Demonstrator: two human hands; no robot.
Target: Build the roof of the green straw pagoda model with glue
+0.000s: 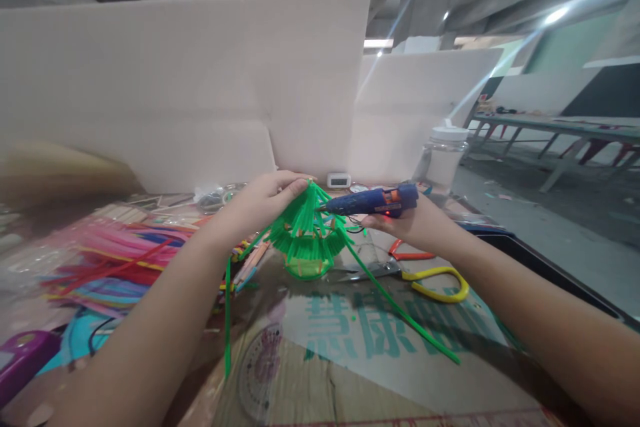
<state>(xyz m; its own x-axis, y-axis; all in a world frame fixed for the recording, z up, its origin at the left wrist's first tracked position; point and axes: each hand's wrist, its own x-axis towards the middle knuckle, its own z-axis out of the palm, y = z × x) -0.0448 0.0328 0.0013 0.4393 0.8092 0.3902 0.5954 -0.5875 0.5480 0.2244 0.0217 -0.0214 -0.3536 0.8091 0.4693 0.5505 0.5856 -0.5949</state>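
A green craft piece [306, 237], built up from bundled pipe-cleaner-like strips, stands at the middle of the table. My left hand [280, 195] grips it near its top, thumb and fingers closed at the peak. A blue glue gun [373, 201] with a small red light is in my right hand [407, 220]. Its nozzle points left and reaches the upper right side of the green piece; whether it touches, I cannot tell. One long green strip [403, 310] slants down to the right from the piece. Below the glue gun lie yellow-handled scissors [437, 283].
Colourful pipe cleaners [125, 260] pile up on the left, near a purple object [25, 360]. A clear protractor [261, 370] lies in front. Behind stand a small digital clock [339, 180], a clear bottle [443, 160] and tall white boards [200, 87]. An orange-red handle [410, 252] lies beside the scissors.
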